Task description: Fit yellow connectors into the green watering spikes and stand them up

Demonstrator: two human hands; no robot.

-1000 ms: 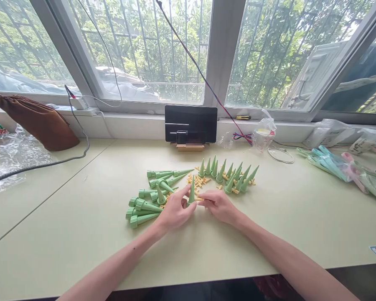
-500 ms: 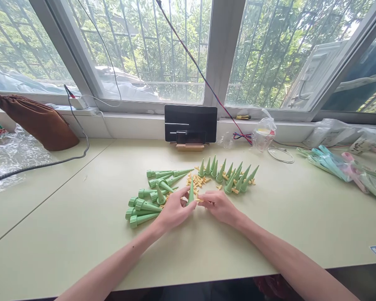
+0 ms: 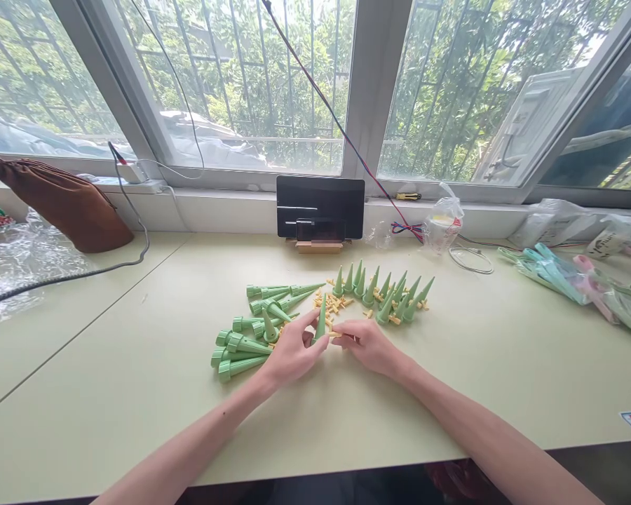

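Observation:
My left hand [image 3: 296, 348] is closed around a green plastic spike [image 3: 322, 319], which stands point up with its base hidden by the fingers. Between the fingertips of my right hand [image 3: 365, 342] is a small yellow valve [image 3: 334, 334], held against the spike's side. Whether it is seated in the spike I cannot tell. Just beyond my hands lies a pile of loose yellow valves [image 3: 334, 304]. Several green spikes [image 3: 245, 344] with ribbed caps lie left of my left hand. To the right rear, more spikes [image 3: 394, 294] stand upright with yellow valves at their sides.
A tablet [image 3: 320, 203] rests on a stand at the back of the table, a phone before it. On the left are a brown pouch [image 3: 66, 203], crumpled clear plastic and a dark cable [image 3: 84, 272]. Bagged pink and blue items [image 3: 562, 277] lie far right.
Both hands keep nearly the same place and grip. The yellow valve stays at the spike's side, with only a slight shift of the fingers.

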